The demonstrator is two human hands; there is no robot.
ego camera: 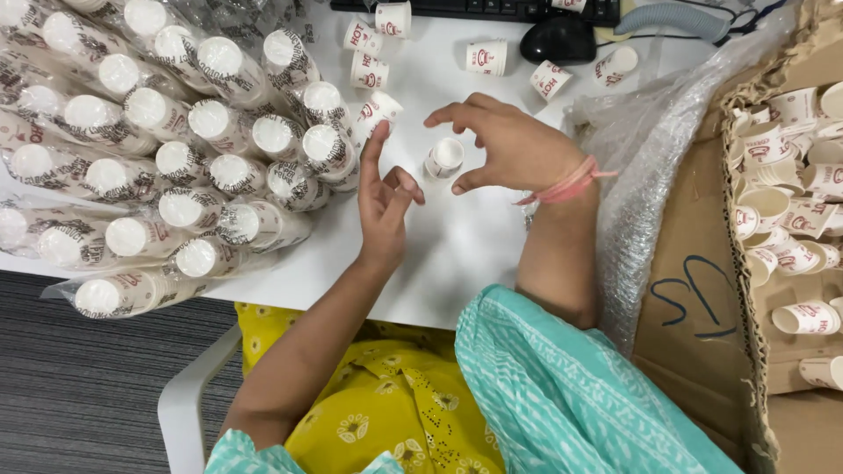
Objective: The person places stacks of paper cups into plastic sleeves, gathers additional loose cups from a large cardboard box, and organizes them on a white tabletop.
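**Small paper cup between my two open hands**

My right fingers [457,114] are spread and curved, thumb below and forefinger above, arching around a small paper cup [444,157] without clearly touching it. The cup lies on its side on the white tabletop [457,246], its open mouth facing me, just inside the curve of my right hand [514,145]. My left hand [384,200] stands just beside it, fingers loosely apart, forefinger pointing up, holding nothing. Both forearms reach in from below, a pink band [571,184] on my right wrist. Wrapped stacks of cups [167,149] lie to the left; a cardboard box [702,290] of loose cups sits right.
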